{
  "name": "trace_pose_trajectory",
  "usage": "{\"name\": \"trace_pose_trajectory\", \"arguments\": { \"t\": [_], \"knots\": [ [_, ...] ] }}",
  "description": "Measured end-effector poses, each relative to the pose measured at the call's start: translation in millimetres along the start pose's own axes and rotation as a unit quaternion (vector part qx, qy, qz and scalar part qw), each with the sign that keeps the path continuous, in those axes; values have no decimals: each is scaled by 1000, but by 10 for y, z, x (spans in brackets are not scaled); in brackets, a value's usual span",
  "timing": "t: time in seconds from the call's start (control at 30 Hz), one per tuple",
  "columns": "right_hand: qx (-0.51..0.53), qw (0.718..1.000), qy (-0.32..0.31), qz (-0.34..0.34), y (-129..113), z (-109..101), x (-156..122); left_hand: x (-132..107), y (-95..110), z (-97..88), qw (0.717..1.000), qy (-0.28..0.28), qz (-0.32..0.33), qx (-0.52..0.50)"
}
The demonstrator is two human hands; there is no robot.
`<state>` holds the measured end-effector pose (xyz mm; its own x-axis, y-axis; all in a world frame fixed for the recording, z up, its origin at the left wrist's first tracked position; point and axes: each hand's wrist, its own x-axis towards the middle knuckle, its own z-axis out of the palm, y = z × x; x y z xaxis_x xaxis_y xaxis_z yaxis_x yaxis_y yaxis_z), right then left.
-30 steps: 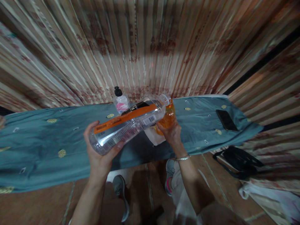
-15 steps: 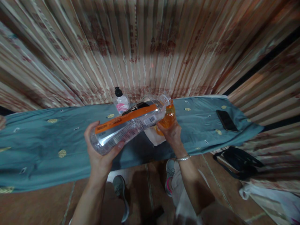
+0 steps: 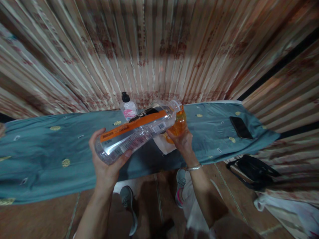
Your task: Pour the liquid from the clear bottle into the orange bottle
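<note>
My left hand (image 3: 107, 162) grips the base of a large clear plastic bottle (image 3: 136, 131) with an orange label. The bottle is tipped nearly level, its open neck pointing right over an orange container (image 3: 179, 124). My right hand (image 3: 181, 141) is wrapped round that orange container, which stands over a white cloth or paper (image 3: 163, 144) on the blue-green covered table (image 3: 50, 146). A metal bangle sits on my right wrist.
A small clear bottle with a black cap (image 3: 128, 108) stands behind the large bottle by the curtain. A dark phone (image 3: 240, 127) lies on the table's right end. A black bag (image 3: 253, 169) and a white bag (image 3: 286, 207) lie on the floor at right.
</note>
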<state>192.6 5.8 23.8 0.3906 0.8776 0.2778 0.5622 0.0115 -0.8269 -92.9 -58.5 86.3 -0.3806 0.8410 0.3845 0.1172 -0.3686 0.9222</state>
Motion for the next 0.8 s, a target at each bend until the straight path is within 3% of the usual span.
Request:
{"name": "trace_pose_trajectory", "arguments": {
  "t": [0.8],
  "knots": [
    [-6,1000,-3,-15,-20,-12,3,4,-17,8,1000,-1,7,-12]
  ]
}}
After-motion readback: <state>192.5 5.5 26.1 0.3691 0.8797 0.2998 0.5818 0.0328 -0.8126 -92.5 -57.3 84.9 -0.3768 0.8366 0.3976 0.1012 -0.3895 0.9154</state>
